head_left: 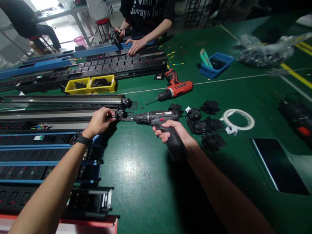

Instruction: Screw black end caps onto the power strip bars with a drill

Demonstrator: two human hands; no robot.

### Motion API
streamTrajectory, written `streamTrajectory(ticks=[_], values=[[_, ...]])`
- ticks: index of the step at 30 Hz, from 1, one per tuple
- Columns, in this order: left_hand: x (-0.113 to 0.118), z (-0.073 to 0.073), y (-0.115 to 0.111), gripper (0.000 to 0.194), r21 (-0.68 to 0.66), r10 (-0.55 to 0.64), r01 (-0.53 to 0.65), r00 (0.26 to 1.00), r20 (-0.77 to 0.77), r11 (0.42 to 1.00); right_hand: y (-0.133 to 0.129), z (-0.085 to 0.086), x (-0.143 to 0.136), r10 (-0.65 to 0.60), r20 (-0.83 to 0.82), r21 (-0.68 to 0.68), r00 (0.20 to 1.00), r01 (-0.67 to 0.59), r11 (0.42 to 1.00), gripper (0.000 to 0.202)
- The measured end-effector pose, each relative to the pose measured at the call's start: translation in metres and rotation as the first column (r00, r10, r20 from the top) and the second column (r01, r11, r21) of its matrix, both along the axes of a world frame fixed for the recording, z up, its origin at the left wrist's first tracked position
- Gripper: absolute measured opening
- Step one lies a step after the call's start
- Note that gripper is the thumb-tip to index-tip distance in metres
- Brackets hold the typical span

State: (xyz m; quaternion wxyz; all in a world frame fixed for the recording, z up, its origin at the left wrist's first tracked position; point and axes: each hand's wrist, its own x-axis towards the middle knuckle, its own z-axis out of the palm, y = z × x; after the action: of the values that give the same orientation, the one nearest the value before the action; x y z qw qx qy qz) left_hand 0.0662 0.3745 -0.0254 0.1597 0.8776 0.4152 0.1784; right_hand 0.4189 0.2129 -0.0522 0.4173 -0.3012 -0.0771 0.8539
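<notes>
My right hand (171, 129) is wrapped round the handle of a black cordless drill (160, 117), which points left. The drill's bit reaches the black end piece (120, 113) of a long metal-and-black strip (61, 117); whether it sits in a screw I cannot tell. With fingers pinched, my left hand (100, 121) holds that end piece at the strip's right end. A similar strip with a black end piece (126, 102) lies just behind. Several loose black plastic parts (204, 125) are to the right of the drill.
A red drill (181, 88) lies behind the black one. Yellow bins (102, 84), a blue tray (217, 65), a tape roll (238, 119) and a phone (279, 165) rest on the green table. Socket strips (16, 169) fill the left. Across the table, a co-worker's hands (136, 45) work with another drill.
</notes>
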Motion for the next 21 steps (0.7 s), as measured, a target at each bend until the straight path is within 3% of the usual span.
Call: streamTrajectory(ticks=[9, 17, 21], values=[[0.004, 0.010, -0.003, 0.023, -0.027, 0.006, -0.006, 1.000, 0.008, 1.000, 0.003, 0.000, 0.001, -0.040, 0.052, 0.028, 0.998, 0.039, 0.999, 0.031], [0.005, 0.013, -0.001, 0.020, -0.039, -0.020, 0.019, 0.999, -0.032, 0.999, 0.007, -0.014, 0.007, -0.041, 0.115, 0.068, 0.993, 0.033, 0.997, 0.036], [0.009, 0.024, 0.000, 0.029, -0.039, -0.082, 0.079, 0.990, -0.111, 0.996, 0.008, -0.020, 0.007, -0.133, 0.185, 0.067, 0.974, 0.123, 0.990, 0.038]])
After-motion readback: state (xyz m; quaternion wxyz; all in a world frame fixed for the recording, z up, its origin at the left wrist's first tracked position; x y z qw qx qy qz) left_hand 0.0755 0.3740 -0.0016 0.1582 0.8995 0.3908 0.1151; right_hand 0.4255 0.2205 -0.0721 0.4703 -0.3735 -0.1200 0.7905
